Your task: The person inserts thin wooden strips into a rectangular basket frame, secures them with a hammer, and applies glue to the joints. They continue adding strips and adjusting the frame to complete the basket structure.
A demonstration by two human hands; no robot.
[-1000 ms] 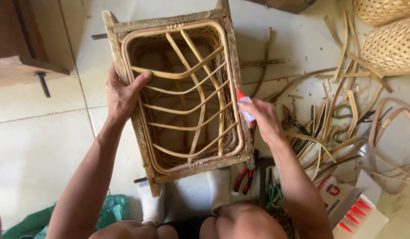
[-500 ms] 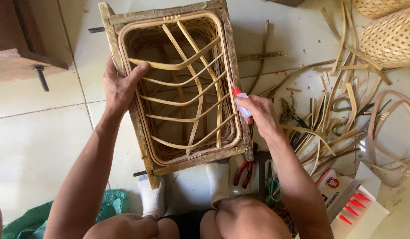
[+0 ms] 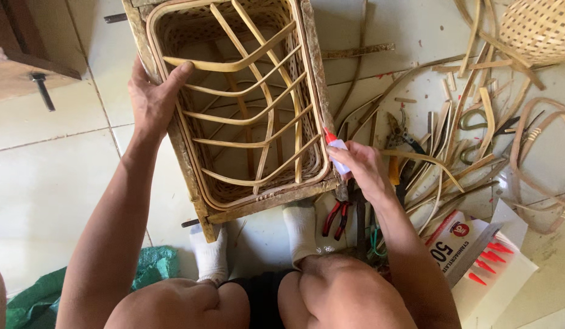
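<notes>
Frame (image 3: 234, 109) shifted up, top cut off | left hand (image 3: 151, 100) grips rim | right hand (image 3: 362, 167) pinches glue tube (image 3: 336, 152)

Left hand (image 3: 153, 97) grips the rattan frame's (image 3: 234, 103) left rim; right hand (image 3: 363, 167) presses a small red-capped glue tube (image 3: 335, 149) against its right rim, pliers (image 3: 335, 218) on the floor nearby

Rattan frame's (image 3: 234, 103) top edge perhaps cropped

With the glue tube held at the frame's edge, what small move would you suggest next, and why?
Probably tilt the red-tipped glue tube in the right hand down onto the rattan frame rim beside it. The nozzle sits right at that edge, and the left hand grips the opposite side.
</notes>
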